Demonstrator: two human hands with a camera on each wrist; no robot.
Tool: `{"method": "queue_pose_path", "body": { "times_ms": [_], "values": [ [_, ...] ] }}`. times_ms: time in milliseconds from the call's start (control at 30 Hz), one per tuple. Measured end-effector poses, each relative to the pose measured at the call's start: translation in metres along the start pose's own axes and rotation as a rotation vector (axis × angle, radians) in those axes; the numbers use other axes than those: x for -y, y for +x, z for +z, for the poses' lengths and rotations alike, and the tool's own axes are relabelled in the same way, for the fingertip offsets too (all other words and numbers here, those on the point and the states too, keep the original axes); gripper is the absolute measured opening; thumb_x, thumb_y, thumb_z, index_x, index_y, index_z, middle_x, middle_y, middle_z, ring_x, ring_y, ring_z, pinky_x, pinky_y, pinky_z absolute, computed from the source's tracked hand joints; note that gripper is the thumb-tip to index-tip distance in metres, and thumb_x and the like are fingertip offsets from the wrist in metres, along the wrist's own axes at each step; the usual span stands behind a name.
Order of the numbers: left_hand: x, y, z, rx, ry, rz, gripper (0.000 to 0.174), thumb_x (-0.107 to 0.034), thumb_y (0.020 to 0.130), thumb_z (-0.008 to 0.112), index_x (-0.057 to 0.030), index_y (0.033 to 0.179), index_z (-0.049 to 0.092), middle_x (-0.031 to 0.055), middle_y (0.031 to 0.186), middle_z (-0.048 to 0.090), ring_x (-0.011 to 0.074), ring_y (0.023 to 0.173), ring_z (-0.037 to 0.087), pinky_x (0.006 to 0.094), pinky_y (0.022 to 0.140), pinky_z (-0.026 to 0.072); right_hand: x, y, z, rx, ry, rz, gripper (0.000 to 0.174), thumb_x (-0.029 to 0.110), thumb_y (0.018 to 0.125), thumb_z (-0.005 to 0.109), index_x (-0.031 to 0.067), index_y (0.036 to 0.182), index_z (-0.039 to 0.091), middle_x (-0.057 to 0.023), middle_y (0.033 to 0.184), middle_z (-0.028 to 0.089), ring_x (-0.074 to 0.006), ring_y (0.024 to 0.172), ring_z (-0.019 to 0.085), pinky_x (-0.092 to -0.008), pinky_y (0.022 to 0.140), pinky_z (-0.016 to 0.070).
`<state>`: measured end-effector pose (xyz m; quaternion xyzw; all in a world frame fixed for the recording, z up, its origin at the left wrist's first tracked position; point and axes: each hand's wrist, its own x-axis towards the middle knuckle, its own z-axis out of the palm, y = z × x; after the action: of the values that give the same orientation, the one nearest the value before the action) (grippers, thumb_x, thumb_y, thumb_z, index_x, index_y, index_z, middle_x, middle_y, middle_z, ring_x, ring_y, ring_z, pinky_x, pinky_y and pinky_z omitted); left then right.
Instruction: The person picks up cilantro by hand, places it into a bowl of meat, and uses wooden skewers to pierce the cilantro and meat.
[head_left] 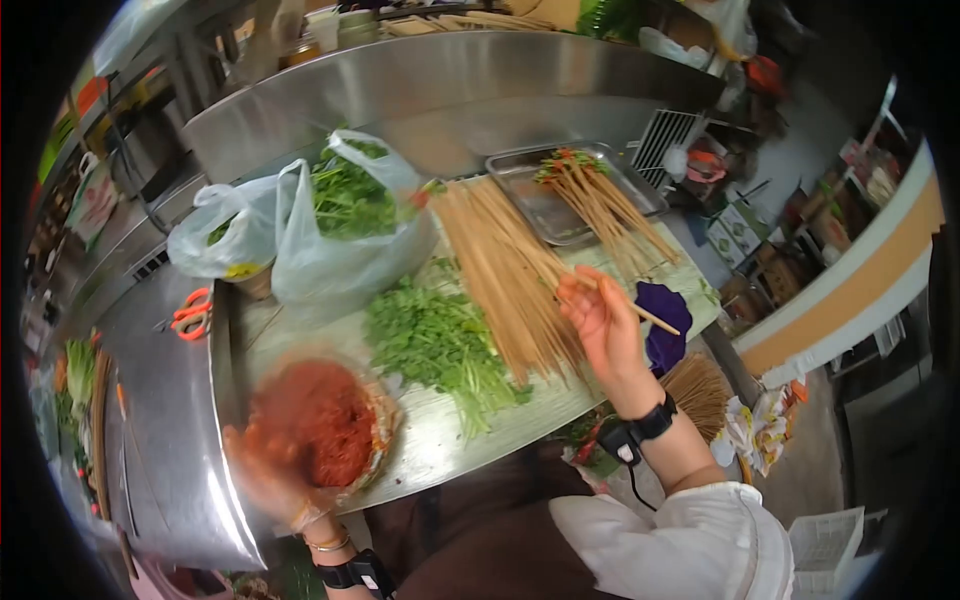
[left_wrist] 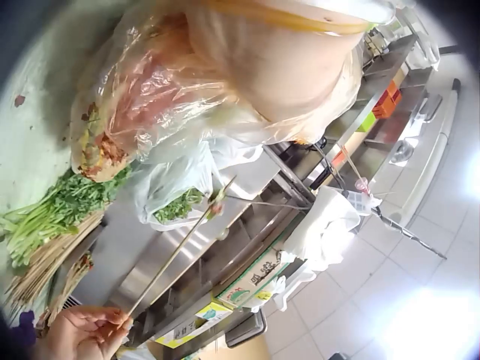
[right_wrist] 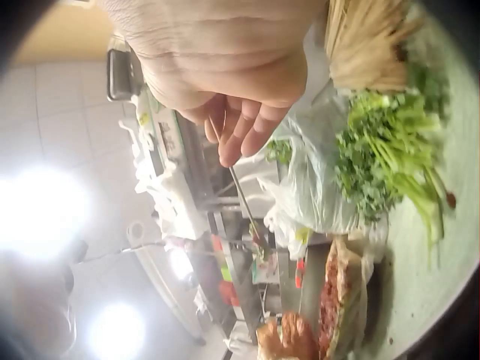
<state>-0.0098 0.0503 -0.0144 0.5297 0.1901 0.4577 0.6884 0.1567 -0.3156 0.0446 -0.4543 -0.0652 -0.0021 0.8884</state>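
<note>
My right hand point(head_left: 605, 325) pinches a thin wooden skewer point(left_wrist: 171, 264) between thumb and fingers, above the bundle of skewers. At the skewer's far end sits a small green and red food piece point(left_wrist: 217, 206). My left hand point(head_left: 270, 470), in a clear plastic glove, is at the near left side of a bowl of red minced mixture point(head_left: 345, 440). Motion blurs that hand in the head view, and the glove and wrist cover its fingers in the left wrist view; I cannot tell whether it holds some mixture. Leafy green herbs point(head_left: 430, 330) lie between the hands.
Many bare skewers point(head_left: 500, 270) lie beyond the herbs. A metal tray point(head_left: 520, 205) at the back right bears skewers with red and green tips. Plastic bags of greens point(head_left: 350, 265) stand at the back left, near orange-handled scissors point(head_left: 192, 315). Purple cloth-like material point(head_left: 662, 325) lies at the right edge.
</note>
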Motion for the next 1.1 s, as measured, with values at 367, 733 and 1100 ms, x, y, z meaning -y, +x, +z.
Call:
{"method": "queue_pose_path", "body": {
  "times_ms": [367, 733, 1100],
  "values": [
    [0.008, 0.000, 0.008, -0.012, 0.201, 0.123, 0.040, -0.019, 0.094, 0.045, -0.0018, 0.130, 0.042, 0.0086, 0.136, 0.042, 0.0217, 0.113, 0.049, 0.0302, 0.084, 0.0457, 0.004, 0.200, -0.100, -0.431, 0.092, -0.184, 0.035, 0.027, 0.097, 0.039, 0.0048, 0.123, 0.045, -0.0135, 0.123, 0.053, -0.0238, 0.112, 0.052, -0.0355, 0.092, 0.0434],
    [0.000, -0.005, 0.016, -0.012, 0.203, 0.082, 0.041, -0.018, 0.094, 0.046, -0.0003, 0.130, 0.040, 0.0111, 0.137, 0.042, 0.0225, 0.110, 0.051, 0.0296, 0.078, 0.0484, -0.032, 0.185, -0.126, -0.175, 0.082, 0.232, 0.026, 0.024, 0.093, 0.051, 0.0053, 0.111, 0.053, -0.0100, 0.095, 0.064, -0.0148, 0.075, 0.060, -0.0273, 0.067, 0.0507],
    [0.004, -0.003, 0.013, 0.029, -0.023, 0.032, 0.035, -0.012, 0.094, 0.048, 0.0029, 0.125, 0.046, 0.0152, 0.120, 0.054, 0.0201, 0.101, 0.057, 0.0284, 0.073, 0.0504, -0.068, 0.066, 0.038, 0.548, -0.740, 0.368, 0.014, 0.013, 0.085, 0.062, 0.0022, 0.095, 0.062, -0.0019, 0.080, 0.063, -0.0065, 0.065, 0.056, -0.0193, 0.057, 0.0459]
  ]
}}
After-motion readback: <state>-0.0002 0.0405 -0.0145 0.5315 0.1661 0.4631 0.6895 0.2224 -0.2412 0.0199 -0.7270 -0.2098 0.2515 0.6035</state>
